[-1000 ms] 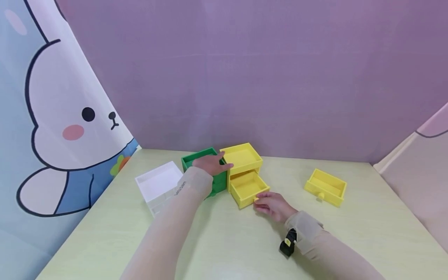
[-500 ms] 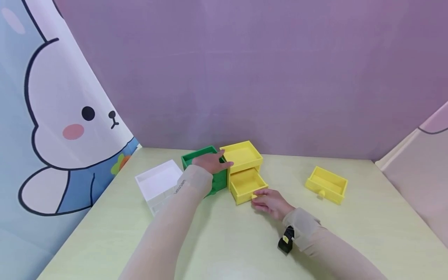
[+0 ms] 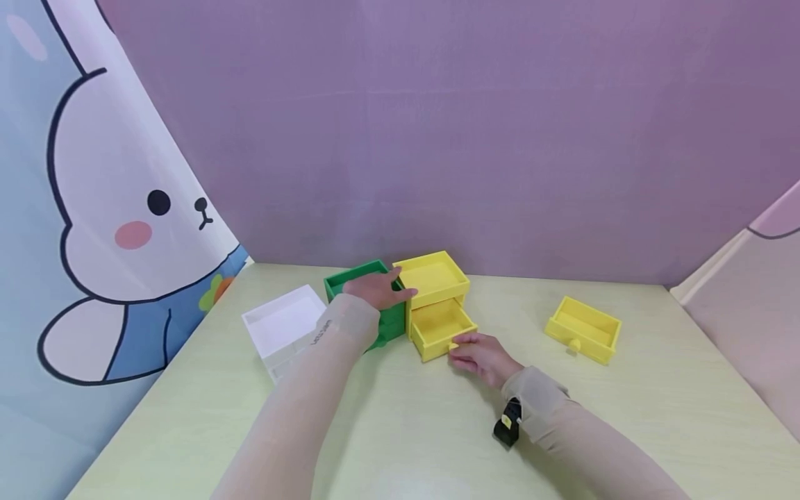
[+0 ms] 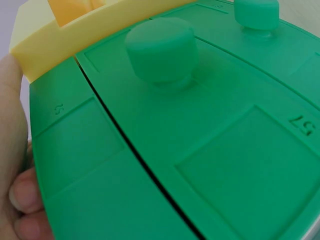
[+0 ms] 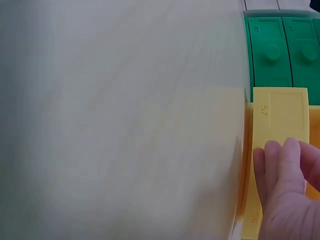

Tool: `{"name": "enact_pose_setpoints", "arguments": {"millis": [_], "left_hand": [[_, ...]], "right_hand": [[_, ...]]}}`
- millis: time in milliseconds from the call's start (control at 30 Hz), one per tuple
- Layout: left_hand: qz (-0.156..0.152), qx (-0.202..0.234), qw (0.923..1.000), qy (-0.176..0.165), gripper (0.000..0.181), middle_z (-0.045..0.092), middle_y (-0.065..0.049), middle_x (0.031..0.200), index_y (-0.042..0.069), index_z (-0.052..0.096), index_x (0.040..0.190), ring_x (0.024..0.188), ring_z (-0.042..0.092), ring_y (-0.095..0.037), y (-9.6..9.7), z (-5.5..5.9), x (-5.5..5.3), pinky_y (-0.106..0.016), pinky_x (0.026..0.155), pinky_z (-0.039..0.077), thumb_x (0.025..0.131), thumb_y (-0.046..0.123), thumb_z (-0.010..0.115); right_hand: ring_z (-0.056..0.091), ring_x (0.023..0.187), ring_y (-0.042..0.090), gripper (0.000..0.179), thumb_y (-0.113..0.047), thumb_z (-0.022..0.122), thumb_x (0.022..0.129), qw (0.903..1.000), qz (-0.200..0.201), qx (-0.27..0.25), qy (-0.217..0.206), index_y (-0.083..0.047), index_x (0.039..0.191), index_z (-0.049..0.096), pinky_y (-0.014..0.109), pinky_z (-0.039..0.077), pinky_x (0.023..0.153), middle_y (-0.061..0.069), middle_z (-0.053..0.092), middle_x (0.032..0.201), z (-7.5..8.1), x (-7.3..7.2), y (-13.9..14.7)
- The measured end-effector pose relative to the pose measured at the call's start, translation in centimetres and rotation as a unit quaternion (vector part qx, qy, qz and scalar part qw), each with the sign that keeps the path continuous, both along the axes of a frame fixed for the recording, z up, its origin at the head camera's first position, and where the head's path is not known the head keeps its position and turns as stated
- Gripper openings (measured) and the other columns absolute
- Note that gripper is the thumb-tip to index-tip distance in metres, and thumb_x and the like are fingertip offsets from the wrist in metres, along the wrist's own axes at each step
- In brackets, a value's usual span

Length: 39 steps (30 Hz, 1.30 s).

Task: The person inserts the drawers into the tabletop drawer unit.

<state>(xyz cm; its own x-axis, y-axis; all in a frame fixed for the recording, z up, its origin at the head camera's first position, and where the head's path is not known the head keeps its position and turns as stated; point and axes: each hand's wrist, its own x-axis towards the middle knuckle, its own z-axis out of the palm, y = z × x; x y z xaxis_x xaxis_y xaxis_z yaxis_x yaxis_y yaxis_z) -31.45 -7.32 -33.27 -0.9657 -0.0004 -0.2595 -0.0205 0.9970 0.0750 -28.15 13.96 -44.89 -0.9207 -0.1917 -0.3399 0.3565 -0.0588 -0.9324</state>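
A small yellow drawer cabinet (image 3: 432,278) stands beside a green drawer cabinet (image 3: 392,323). My left hand (image 3: 375,290) reaches over the top of the green cabinet and holds the near left corner of the yellow one with thumb and index finger. In the left wrist view, other bent fingers (image 4: 27,192) show at the green cabinet's top edge. The yellow lower drawer (image 3: 437,330) stands partly out of its slot with nothing in it. My right hand (image 3: 484,357) pinches its front knob, which the fingers mostly hide in the right wrist view.
A white drawer cabinet (image 3: 284,319) stands left of the green one, partly behind my left forearm. Off to the right, a loose yellow drawer (image 3: 584,330) lies on the pale table (image 3: 400,430), its knob facing me. A purple backdrop (image 3: 425,139) rises behind the table.
The yellow lower drawer has slid a little further into its cabinet, with my right hand moving along at its knob. My left hand has stayed at the corner.
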Motion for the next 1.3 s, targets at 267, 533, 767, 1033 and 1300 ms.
{"name": "enact_pose_setpoints", "arguments": {"millis": [267,533,767,1033,1300], "left_hand": [[-0.007,0.004,1.0,0.006,0.077,0.06,-0.002,0.131,0.039,0.018,0.153,0.075,0.057,-0.017,-0.2,-0.3,-0.2,-0.026,0.052,0.036,0.087,0.076,0.033],[-0.014,0.006,0.9998,0.008,0.078,0.067,0.0,0.112,0.037,0.019,0.153,0.074,0.058,-0.018,0.2,-0.3,-0.2,-0.026,0.05,0.035,0.087,0.076,0.033],[-0.013,0.006,0.9998,0.012,0.077,0.067,-0.002,0.115,0.036,0.019,0.153,0.087,0.061,-0.019,0.0,0.1,0.4,-0.026,0.055,0.041,0.088,0.074,0.033],[-0.016,0.009,0.9997,0.017,0.076,0.065,-0.002,0.119,0.035,0.02,0.153,0.092,0.062,-0.02,-0.1,0.1,0.7,-0.028,0.059,0.043,0.089,0.074,0.033],[-0.015,0.009,0.9997,0.018,0.076,0.054,-0.003,0.138,0.036,0.021,0.153,0.107,0.059,-0.024,0.0,0.0,0.5,-0.03,0.064,0.046,0.089,0.074,0.033]], "right_hand": [[0.065,0.074,0.014,0.025,0.012,0.058,0.088,0.9997,-0.014,-0.017,0.007,0.012,0.113,0.053,0.026,0.055,0.072,0.011,0.066,0.087,-0.3,-0.7,-0.6],[0.065,0.074,0.016,0.027,0.014,0.056,0.087,0.999,-0.039,-0.022,0.007,0.014,0.113,0.052,0.027,0.055,0.073,0.013,0.064,0.087,-0.1,-1.2,-1.1],[0.065,0.074,0.015,0.027,0.015,0.056,0.087,0.9986,-0.04,-0.032,0.016,0.014,0.114,0.052,0.026,0.055,0.073,0.011,0.064,0.086,-0.1,-1.5,-1.9],[0.064,0.072,0.014,0.03,0.014,0.057,0.087,0.9982,-0.051,-0.028,0.009,0.014,0.117,0.052,0.024,0.055,0.07,0.014,0.066,0.089,-0.4,-2.4,-2.6],[0.064,0.077,0.017,0.033,0.013,0.056,0.087,0.9977,-0.064,-0.022,0.003,0.013,0.12,0.051,0.024,0.055,0.072,0.017,0.064,0.094,-0.4,-3.2,-3.2]]}}
